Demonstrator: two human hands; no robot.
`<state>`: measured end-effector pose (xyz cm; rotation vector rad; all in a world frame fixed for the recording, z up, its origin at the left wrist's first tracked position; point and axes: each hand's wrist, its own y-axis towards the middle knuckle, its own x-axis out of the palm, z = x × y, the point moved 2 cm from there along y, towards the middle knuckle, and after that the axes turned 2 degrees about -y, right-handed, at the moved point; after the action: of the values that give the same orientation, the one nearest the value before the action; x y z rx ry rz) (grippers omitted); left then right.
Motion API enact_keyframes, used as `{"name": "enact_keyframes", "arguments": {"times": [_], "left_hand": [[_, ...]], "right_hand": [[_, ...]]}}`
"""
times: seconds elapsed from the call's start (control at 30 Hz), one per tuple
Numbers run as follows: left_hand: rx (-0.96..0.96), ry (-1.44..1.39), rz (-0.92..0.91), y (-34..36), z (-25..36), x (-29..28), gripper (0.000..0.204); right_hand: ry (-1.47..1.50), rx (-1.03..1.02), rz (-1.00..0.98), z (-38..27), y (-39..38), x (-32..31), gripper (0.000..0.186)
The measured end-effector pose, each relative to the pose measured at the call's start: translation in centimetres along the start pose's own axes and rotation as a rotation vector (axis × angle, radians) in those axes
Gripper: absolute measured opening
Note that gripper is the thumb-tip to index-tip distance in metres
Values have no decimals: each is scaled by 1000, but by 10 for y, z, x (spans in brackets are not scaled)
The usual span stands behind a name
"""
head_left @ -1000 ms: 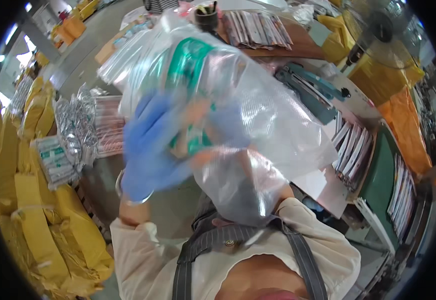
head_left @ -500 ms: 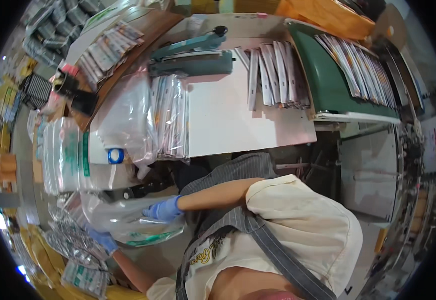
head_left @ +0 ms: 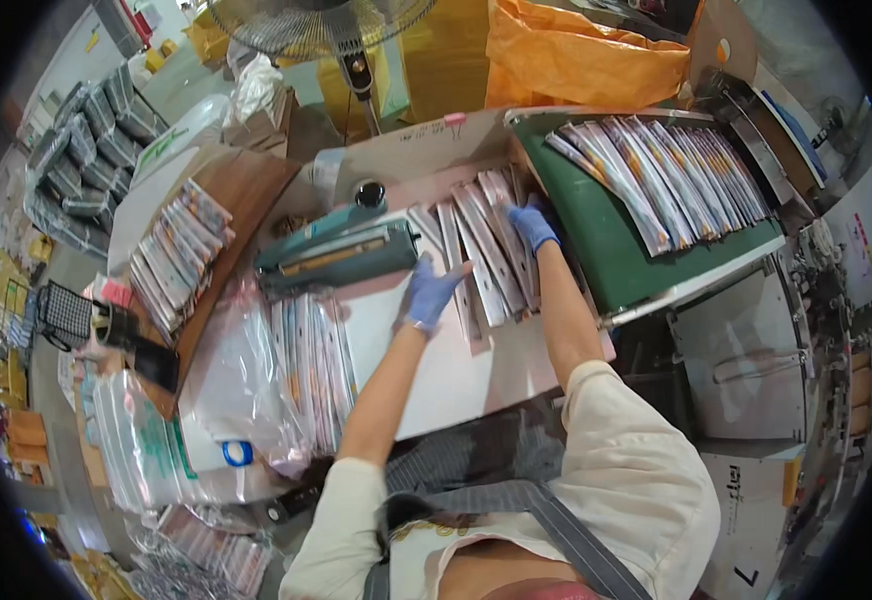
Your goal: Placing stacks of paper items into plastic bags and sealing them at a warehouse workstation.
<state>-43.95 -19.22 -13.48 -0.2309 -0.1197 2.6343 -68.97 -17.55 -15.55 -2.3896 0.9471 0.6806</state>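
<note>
Both my hands wear blue gloves and reach over the white table (head_left: 441, 375). A row of flat, slim printed packets (head_left: 486, 250) lies there, standing close together and leaning. Beside the row's left side, my left hand (head_left: 434, 292) is open, thumb spread toward the packets. My right hand (head_left: 534, 228) rests at the far right end of the same row, its fingers stretched over the packets' edges; it looks open. Left of my left arm lies another bundle of packets (head_left: 311, 365), partly in clear plastic. Behind it stands a teal bag sealer (head_left: 341, 260).
A green tray (head_left: 626, 265) at the right carries more packets. Further packets (head_left: 178, 260) lie on a brown board at the left. Clear bags (head_left: 141, 440) and a tape roll (head_left: 237, 453) sit at the near left. A fan (head_left: 356, 70) and an orange sack (head_left: 576, 60) stand behind.
Both hands have left the clear plastic bag at the lower left and moved up and right to the packet row. The view has shifted, bringing the fan into sight.
</note>
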Motion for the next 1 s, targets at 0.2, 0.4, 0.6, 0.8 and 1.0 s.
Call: {"name": "enact_keyframes", "arguments": {"times": [0.2, 0.4, 0.6, 0.8, 1.0], "left_hand": [[-61, -365, 11, 57, -8, 36, 86], [-168, -554, -184, -42, 10, -18, 61], [854, 285, -365, -99, 113, -101, 116], [541, -496, -421, -117, 97, -100, 135], [490, -230, -325, -135, 98, -122, 76]], "right_hand": [[482, -106, -381, -22, -76, 18, 63], [943, -15, -667, -22, -176, 31, 52], [735, -657, -568, -89, -238, -1, 98], [932, -1049, -536, -133, -269, 6, 116], [588, -1138, -284, -163, -293, 9, 53]]}}
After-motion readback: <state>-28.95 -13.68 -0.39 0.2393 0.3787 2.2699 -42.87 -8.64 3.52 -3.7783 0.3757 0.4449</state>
